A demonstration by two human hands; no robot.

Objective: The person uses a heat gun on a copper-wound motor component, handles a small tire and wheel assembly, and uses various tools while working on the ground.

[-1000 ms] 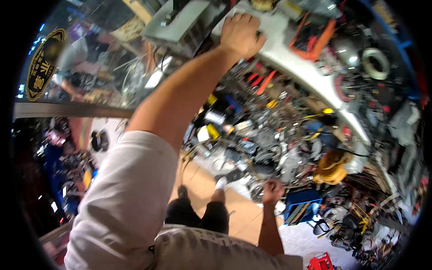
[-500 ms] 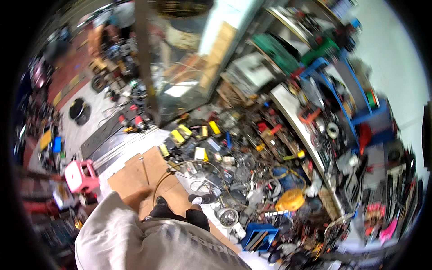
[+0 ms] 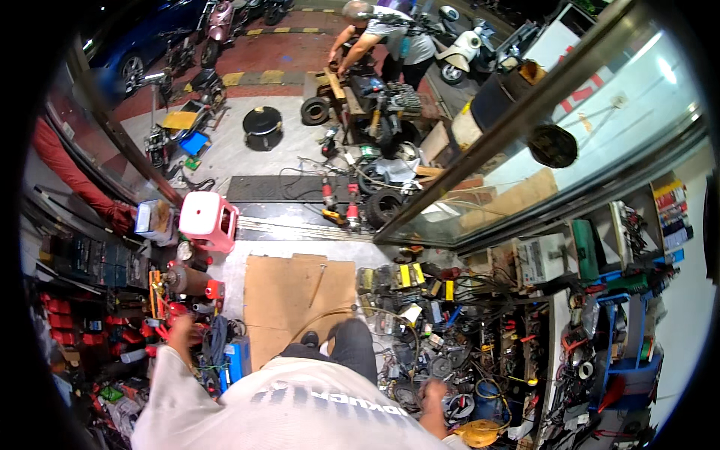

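Note:
My left hand (image 3: 182,334) reaches out to the left, over red tools and cans beside a blue box (image 3: 236,360). Motion smears its fingers, and I cannot make out anything held. On the other side my right hand (image 3: 433,391) hangs low over a dense heap of metal parts (image 3: 442,364); its fingers are too small and blurred to read. Between my arms a flattened cardboard sheet (image 3: 270,300) covers the floor at my feet. A long-handled hammer (image 3: 317,285) lies on it, apart from both hands. A thin cable loop (image 3: 390,313) arcs from the cardboard into the parts.
A pink stool (image 3: 208,221) stands at the left of the doorway. Red power tools (image 3: 341,202) stand by the dark threshold mat (image 3: 262,189). Outside, a co-worker (image 3: 382,41) bends over machine parts. Loaded shelves (image 3: 559,337) line the right; a glass door (image 3: 525,165) stands ajar.
The view has swung left, bringing the doorway to the middle. My left hand has moved off the cardboard to the left-side clutter. My right hand has come into view.

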